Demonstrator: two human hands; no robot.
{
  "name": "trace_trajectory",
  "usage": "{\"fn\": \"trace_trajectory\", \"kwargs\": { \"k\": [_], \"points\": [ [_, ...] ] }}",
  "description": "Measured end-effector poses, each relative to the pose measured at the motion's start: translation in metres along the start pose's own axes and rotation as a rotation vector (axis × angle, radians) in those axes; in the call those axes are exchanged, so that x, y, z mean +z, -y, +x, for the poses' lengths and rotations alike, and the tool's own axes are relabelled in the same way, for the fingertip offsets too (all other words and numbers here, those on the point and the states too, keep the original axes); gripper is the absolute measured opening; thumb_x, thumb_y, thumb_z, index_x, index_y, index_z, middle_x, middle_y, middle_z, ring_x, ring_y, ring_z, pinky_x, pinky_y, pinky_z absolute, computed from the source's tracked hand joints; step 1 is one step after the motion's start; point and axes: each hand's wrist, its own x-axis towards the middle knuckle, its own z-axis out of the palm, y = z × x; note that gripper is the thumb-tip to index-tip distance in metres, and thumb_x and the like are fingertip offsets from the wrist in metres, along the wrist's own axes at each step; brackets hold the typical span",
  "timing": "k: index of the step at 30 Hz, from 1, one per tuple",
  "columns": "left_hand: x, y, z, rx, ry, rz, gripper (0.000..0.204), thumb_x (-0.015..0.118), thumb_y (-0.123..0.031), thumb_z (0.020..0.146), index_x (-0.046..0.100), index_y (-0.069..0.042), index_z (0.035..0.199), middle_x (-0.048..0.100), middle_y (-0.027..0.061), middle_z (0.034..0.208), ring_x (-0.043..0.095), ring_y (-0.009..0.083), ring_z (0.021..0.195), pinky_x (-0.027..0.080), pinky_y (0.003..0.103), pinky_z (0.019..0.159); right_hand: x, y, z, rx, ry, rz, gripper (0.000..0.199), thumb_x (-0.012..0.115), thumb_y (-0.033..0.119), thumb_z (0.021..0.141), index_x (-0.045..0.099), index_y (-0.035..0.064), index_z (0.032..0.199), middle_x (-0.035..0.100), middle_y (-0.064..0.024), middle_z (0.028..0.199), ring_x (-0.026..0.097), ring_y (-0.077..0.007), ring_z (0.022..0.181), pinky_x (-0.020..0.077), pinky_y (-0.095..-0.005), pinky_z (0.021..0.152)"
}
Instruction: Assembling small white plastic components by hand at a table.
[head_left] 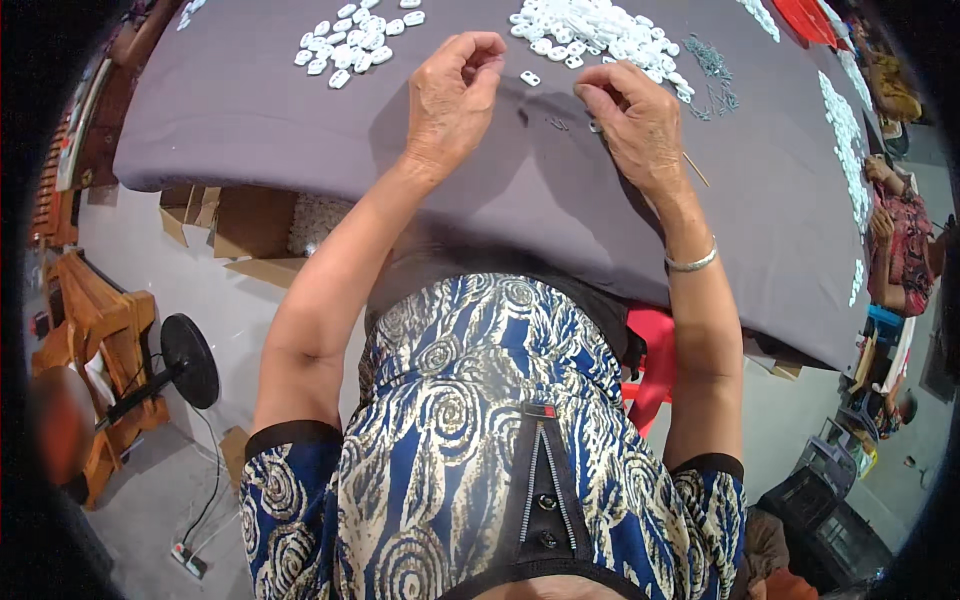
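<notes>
Above the grey cloth-covered table (300, 130), my left hand (452, 95) is closed, thumb and fingertips drawn together. Whatever it may hold is hidden. My right hand (640, 120) is also closed in a pinch, too small a gap to show anything in it. Between the hands lies a single small white oval plastic piece with two openings (530, 78). A few tiny metal bits (558, 124) rest on the cloth left of my right hand. Beyond that hand is a large heap of similar white pieces (600, 30); a smaller group (345, 42) lies beyond my left hand.
A pile of small grey metal pieces (710, 65) sits right of the heap, and a thin stick (696, 170) beside my right wrist. White pieces line the right side (845, 140), near a red container (803, 20). Another person (905, 240) sits there. An open cardboard box (255, 220) stands below.
</notes>
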Motion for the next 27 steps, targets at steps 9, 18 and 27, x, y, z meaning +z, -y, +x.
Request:
{"fn": "trace_trajectory", "kwargs": {
  "k": [9,18,27],
  "points": [
    [0.0,-0.005,-0.002,0.017,-0.027,0.01,0.014,0.058,-0.003,0.082,0.062,-0.001,0.096,0.062,0.0033,0.082,0.057,0.0087,0.07,0.048,0.023,0.066,0.019,-0.009,0.034,-0.107,0.237,-0.271,0.017,0.059,0.02,0.081,0.063,0.0043,0.086,0.059,-0.012,0.083,0.059,-0.0316,0.078,0.0473,-0.0409,0.069],
    [0.001,-0.003,-0.001,0.004,0.01,-0.011,0.02,0.059,-0.005,0.086,0.061,-0.002,0.105,0.065,0.003,0.087,0.058,0.0078,0.078,0.048,0.022,0.072,0.032,-0.006,0.03,-0.211,0.147,-0.153,0.01,0.059,0.01,0.076,0.058,0.0023,0.081,0.059,-0.0121,0.075,0.059,-0.0293,0.073,0.0477,-0.0389,0.066],
    [0.008,-0.018,-0.006,-0.069,0.221,-0.158,0.031,0.058,-0.002,0.086,0.055,-0.003,0.116,0.059,0.0034,0.097,0.056,0.0093,0.089,0.047,0.022,0.08,0.016,-0.01,0.026,-0.045,0.153,0.129,0.012,0.061,0.014,0.08,0.061,0.0065,0.089,0.061,-0.0102,0.07,0.058,-0.0174,0.06,0.0479,-0.0306,0.059]
  ]
}}
